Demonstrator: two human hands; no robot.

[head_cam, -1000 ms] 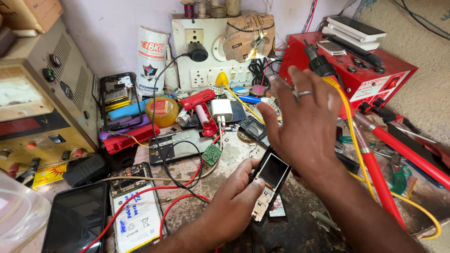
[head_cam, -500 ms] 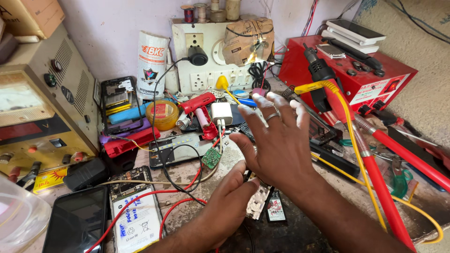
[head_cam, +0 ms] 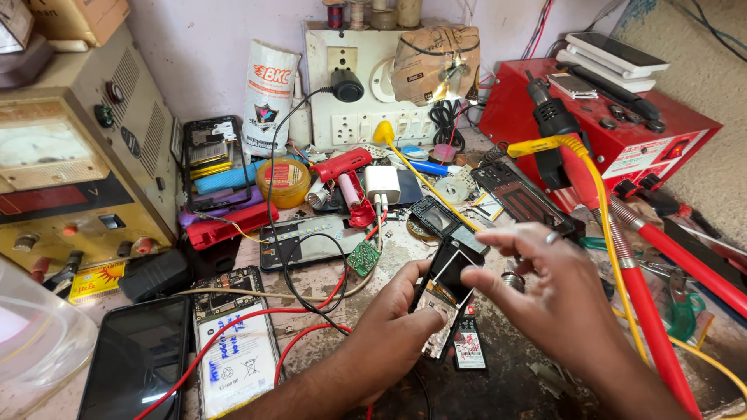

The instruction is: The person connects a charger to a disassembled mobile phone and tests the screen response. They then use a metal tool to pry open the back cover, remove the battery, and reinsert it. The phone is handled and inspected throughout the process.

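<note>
I see my left hand [head_cam: 389,330] low in the middle of the view, and its fingers [head_cam: 420,281] are closed around a small black keypad phone with its casing open [head_cam: 449,289]. The phone stands tilted, its dark screen end up and away from me, its pale lower part down against my palm. My right hand [head_cam: 564,299] is just to the right of the phone. Its thumb and forefinger are pinched together at the phone's right edge, near the screen; I cannot tell if they hold some tiny part there. There is a ring on one finger of this hand.

Directly under the phone, touching the cluttered counter [head_cam: 506,381], lies a small flat black battery with a red and white label [head_cam: 469,344]. To the left of my left fingers I see a small green circuit board [head_cam: 362,257], and red wires [head_cam: 233,342] run past it over an opened smartphone with a white battery [head_cam: 233,342]. Further left lies a black tablet-like screen [head_cam: 136,362]. Beyond my fingers, toward the wall, stand a white charger plug [head_cam: 382,183] and a red plastic tool [head_cam: 342,165]. To the right of my right hand a thick red hose [head_cam: 646,311] goes down along the counter, and behind it stands a red metal box [head_cam: 622,128].
</note>
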